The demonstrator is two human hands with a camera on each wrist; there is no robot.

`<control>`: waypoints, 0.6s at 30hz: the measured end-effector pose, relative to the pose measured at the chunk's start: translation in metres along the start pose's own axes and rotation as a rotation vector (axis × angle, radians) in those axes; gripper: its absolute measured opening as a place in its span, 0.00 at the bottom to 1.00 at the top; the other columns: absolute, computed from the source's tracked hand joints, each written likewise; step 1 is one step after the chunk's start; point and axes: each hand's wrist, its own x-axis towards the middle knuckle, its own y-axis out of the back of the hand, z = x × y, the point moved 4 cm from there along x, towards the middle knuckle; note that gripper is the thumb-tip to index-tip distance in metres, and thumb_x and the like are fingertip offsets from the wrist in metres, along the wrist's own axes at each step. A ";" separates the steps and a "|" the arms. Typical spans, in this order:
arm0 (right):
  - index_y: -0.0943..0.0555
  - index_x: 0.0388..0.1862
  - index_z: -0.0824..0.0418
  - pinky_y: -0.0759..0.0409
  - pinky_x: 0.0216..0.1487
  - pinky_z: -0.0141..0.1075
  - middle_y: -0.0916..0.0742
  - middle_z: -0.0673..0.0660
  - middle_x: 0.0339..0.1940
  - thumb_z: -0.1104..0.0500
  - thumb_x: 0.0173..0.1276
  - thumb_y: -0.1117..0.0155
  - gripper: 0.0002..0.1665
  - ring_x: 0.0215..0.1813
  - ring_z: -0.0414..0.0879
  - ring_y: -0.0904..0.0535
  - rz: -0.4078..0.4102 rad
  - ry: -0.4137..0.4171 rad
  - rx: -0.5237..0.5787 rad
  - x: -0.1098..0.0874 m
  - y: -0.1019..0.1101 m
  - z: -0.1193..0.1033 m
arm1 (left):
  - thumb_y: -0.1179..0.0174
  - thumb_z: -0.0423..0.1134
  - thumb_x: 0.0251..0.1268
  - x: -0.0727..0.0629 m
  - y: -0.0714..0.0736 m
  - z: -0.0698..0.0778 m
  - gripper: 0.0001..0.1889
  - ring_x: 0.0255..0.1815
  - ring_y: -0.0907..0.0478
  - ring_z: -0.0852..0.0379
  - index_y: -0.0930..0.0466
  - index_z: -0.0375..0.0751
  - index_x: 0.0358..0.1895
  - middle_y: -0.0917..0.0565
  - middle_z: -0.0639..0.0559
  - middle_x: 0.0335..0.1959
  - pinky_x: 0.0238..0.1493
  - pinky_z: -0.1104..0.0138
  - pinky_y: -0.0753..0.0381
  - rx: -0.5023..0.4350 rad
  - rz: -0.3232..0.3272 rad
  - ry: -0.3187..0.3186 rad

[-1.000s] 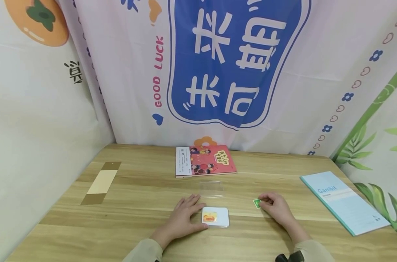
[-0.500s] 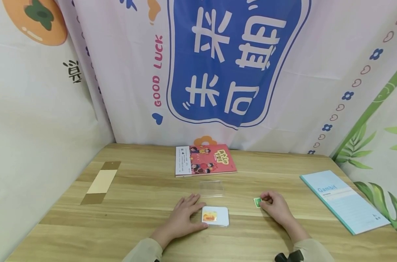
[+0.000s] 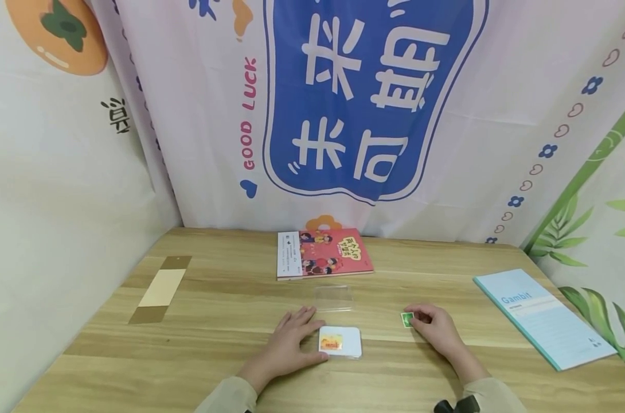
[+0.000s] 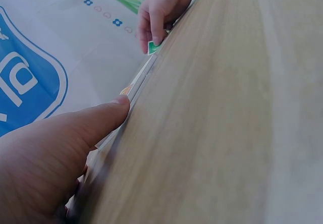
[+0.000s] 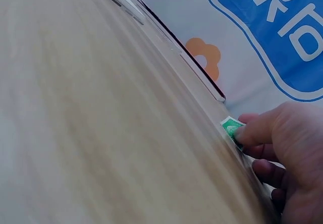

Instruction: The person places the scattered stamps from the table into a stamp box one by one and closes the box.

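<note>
A small green postage stamp (image 3: 407, 319) with a pale toothed border is pinched between the thumb and fingers of my right hand (image 3: 436, 330), close over the table. Its jagged edge shows in the right wrist view, where the fingertips cover part of the stamp (image 5: 232, 129). My left hand (image 3: 288, 347) rests on the table with fingers spread. Its thumb (image 4: 108, 115) touches the near edge of a white rounded card (image 3: 351, 342), which appears to lie on something clear. On the card's left half lies an orange and yellow stamp (image 3: 331, 342).
Just behind the card lies a clear plastic case (image 3: 334, 298). A red illustrated book (image 3: 333, 255) sits at the back, near the curtain. To the right is a light blue notebook (image 3: 542, 321); at left, a cream strip with brown ends (image 3: 161, 288) lies on the wooden table (image 3: 230, 287).
The green stamp and the right hand have shifted very slightly to the right. The left hand and the card stay in place.
</note>
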 end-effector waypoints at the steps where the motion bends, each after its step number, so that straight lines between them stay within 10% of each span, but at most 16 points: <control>1: 0.20 0.36 0.63 0.31 0.25 0.31 0.25 0.52 0.24 0.70 0.52 0.40 0.11 0.26 0.43 0.33 -0.003 -0.003 -0.003 0.000 0.000 0.000 | 0.46 0.63 0.47 0.000 0.000 0.000 0.35 0.64 0.52 0.46 0.31 0.45 0.57 0.42 0.43 0.63 0.60 0.49 0.61 -0.002 0.000 0.000; 18: 0.19 0.36 0.64 0.27 0.30 0.30 0.20 0.54 0.26 0.66 0.49 0.35 0.12 0.30 0.44 0.27 -0.007 -0.138 0.235 -0.010 -0.026 -0.038 | 0.46 0.63 0.47 0.000 0.000 0.000 0.35 0.64 0.52 0.46 0.31 0.45 0.57 0.42 0.43 0.63 0.60 0.49 0.61 0.002 0.005 -0.001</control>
